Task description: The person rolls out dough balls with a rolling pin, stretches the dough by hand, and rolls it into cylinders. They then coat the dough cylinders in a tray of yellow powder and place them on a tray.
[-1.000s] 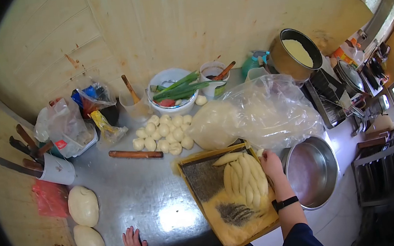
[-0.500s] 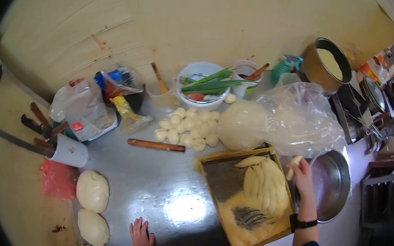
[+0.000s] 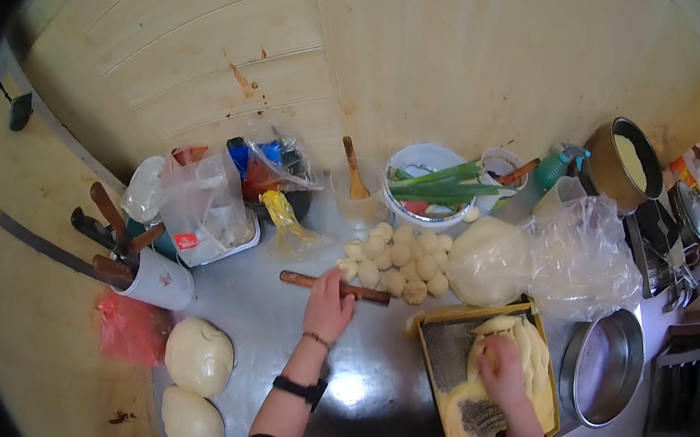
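My left hand point(image 3: 328, 305) is closed round the middle of a wooden rolling pin point(image 3: 368, 293) lying on the metal table. Over a wooden tray point(image 3: 431, 383) my right hand point(image 3: 505, 372) is bent downward with curled fingers, and whatever is in them is hidden. Long pale dough pieces point(image 3: 534, 353) lie side by side in that tray, touching or very near the right hand. Yellowish flour point(image 3: 464, 432) covers the tray's lower part. Just beyond the rolling pin sits a cluster of small dough balls point(image 3: 402, 253).
Two big dough lumps point(image 3: 199, 357) rest at the left. Behind them stands a white container point(image 3: 157, 281) of knives. A plastic bag point(image 3: 586, 255) and a large dough mass point(image 3: 487, 263) lie beyond the tray. A round metal pan point(image 3: 576, 383) is right of it; a bowl point(image 3: 426, 161) holds green onions.
My left hand has gone from the table's near edge to the rolling pin. My right hand, which held a dough strip beside the tray, has moved left over the dough pieces. The view has shifted.
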The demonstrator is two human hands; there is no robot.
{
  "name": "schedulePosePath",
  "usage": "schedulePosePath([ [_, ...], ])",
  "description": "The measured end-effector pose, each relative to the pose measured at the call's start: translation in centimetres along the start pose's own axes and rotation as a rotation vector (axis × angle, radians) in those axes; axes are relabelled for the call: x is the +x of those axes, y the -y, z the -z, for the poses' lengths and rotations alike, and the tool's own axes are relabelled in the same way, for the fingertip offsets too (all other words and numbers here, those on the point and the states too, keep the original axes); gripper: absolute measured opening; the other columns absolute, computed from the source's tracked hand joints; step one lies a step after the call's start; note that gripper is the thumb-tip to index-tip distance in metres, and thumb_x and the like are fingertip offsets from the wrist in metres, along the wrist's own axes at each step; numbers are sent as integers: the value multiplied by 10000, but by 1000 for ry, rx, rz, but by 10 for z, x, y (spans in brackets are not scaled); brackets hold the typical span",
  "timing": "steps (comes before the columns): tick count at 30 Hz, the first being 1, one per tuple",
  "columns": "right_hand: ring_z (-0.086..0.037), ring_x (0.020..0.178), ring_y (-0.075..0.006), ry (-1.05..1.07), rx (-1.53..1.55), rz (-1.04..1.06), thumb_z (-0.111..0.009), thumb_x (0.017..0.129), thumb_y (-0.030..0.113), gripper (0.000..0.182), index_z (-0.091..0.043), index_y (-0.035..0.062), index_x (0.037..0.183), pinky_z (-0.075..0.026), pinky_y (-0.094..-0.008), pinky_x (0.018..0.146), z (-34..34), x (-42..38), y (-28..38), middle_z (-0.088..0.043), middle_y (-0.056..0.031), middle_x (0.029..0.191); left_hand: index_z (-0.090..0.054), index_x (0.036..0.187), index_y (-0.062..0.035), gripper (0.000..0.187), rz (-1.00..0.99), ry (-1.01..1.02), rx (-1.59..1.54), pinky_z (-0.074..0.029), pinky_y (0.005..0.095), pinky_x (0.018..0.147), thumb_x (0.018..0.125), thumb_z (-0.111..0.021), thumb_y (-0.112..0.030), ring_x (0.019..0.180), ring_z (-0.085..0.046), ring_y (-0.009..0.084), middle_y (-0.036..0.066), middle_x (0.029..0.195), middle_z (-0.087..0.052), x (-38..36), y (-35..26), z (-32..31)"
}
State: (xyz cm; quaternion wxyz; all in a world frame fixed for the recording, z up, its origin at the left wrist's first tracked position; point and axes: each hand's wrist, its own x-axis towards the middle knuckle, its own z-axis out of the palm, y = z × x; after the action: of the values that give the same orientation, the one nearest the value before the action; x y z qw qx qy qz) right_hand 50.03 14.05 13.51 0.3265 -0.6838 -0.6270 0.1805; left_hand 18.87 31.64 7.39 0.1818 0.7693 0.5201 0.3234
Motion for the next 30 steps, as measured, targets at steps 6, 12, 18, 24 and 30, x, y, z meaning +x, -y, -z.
schedulePosePath([
  [6, -583, 1006, -363, 97, 108, -44, -698, 786, 62, 263, -637, 43, 1042, -474, -422, 880, -26, -4, 26, -634, -161, 1054, -583, 1069, -61, 351, 295, 155, 230, -496, 466, 883, 743, -699, -123, 1046, -585, 375, 166, 1077, -620, 60, 51, -58],
  [12, -586, 1005, -343, 161, 84, 175, -691, 785, 81, 277, -637, 46, 1055, -479, -433, 864, -63, 50, 62, -627, -145, 1024, -596, 943, -61, 223, 259, 130, -251, -511, 406, 736, 749, -701, -94, 834, -630, 315, 134, 826, -622, 27, 5, 37],
  [18, -576, 1061, -296, 153, -156, 381, -623, 840, 158, 382, -584, 66, 1209, -457, -450, 916, -173, 105, 76, -613, -97, 1125, -609, 1082, -58, 369, 255, 259, -397, -523, 327, 830, 747, -764, -55, 969, -614, 248, 119, 1060, -588, -120, -86, 165],
  [24, -573, 1063, -287, 263, -516, 330, -658, 819, 202, 372, -606, 80, 1167, -428, -463, 940, -240, 98, 67, -605, -107, 1071, -473, 1412, -46, 753, 421, 357, -139, -362, 493, 1101, 789, -766, -352, 1281, -465, 392, 259, 1437, -417, -283, -47, 107],
  [30, -583, 1023, -307, 341, -271, 223, -606, 858, 209, 340, -590, 56, 1161, -451, -462, 881, -140, 28, 86, -603, -111, 1054, -484, 1384, -10, 653, 204, 237, 350, -395, 502, 1059, 823, -692, -272, 1269, -484, 405, 248, 1399, -471, -261, -63, 119],
])
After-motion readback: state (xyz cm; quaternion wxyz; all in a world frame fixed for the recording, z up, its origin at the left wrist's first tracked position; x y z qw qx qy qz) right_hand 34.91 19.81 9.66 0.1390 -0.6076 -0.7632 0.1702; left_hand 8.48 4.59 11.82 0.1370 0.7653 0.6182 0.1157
